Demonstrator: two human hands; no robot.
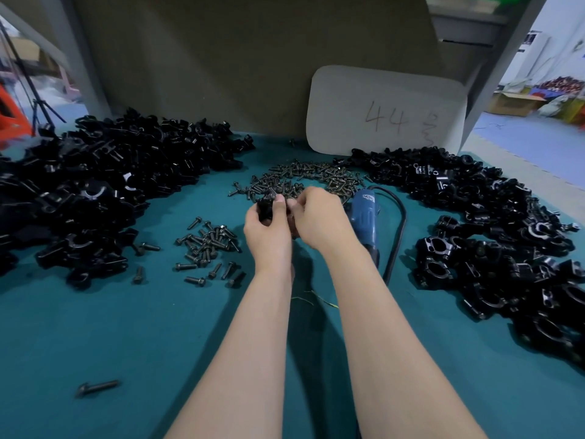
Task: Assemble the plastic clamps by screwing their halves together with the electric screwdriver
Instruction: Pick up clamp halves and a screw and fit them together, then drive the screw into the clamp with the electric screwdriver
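My left hand (267,232) grips a black plastic clamp (264,206) at the middle of the table, thumb pressed on its top. My right hand (318,218) meets it from the right, fingertips pinching at the clamp's side; what they pinch is hidden. Just behind both hands lies a heap of small dark screws (304,179). The blue electric screwdriver (364,217) lies on the green mat right of my right hand, its black cable (399,229) looping back.
A big pile of black clamp halves (104,185) fills the left side. Another pile of clamp parts and joined clamps (493,236) covers the right. Larger bolts (209,245) lie left of my hands, one stray bolt (96,387) near the front. A white card (384,110) leans at the back.
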